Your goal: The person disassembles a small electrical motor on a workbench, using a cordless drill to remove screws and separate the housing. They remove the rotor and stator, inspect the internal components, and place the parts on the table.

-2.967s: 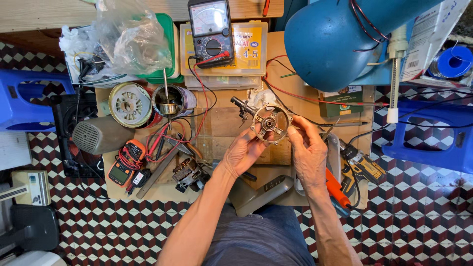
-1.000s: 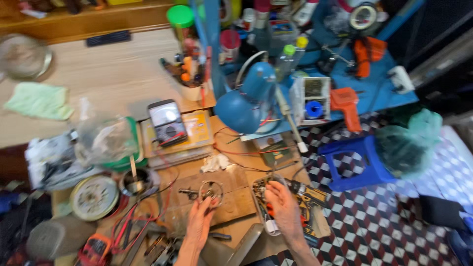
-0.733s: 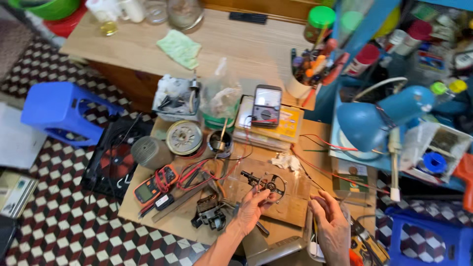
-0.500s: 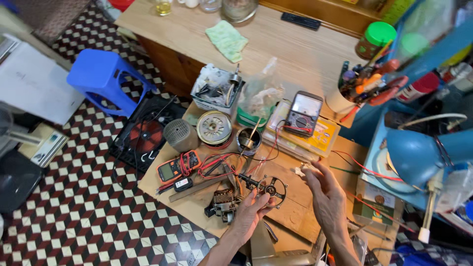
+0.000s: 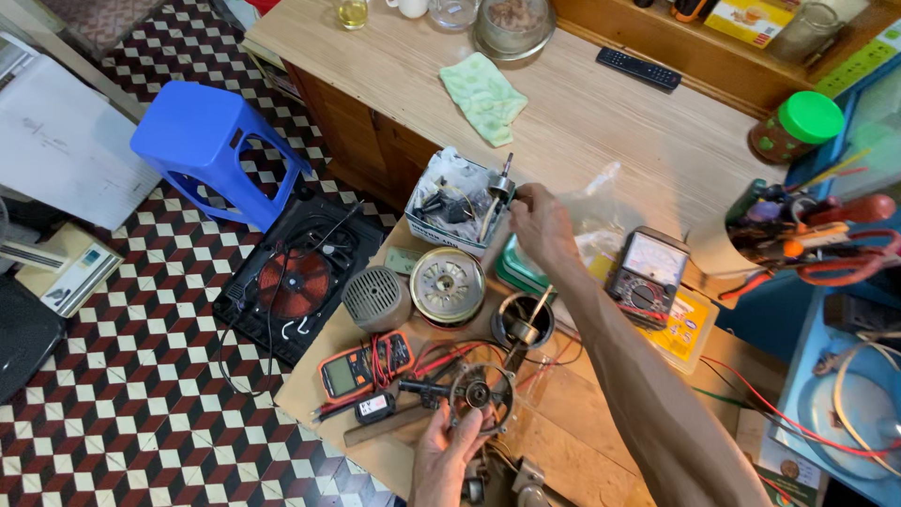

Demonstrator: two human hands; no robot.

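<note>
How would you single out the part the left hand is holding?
Start at the low wooden work board in front of the big desk, near edge. The left hand holds a round openwork metal motor bracket with a centre hub. Unlike the solid ribbed disc behind it, you can see through it.

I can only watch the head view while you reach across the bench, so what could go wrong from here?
1. The right hand lifts a rotor shaft over the white parts box; a weak pinch could drop it.
2. The forearm passes close over the analog multimeter and red leads, and might snag them.
3. The left hand alone steadies the round motor frame, which may tip.
</note>
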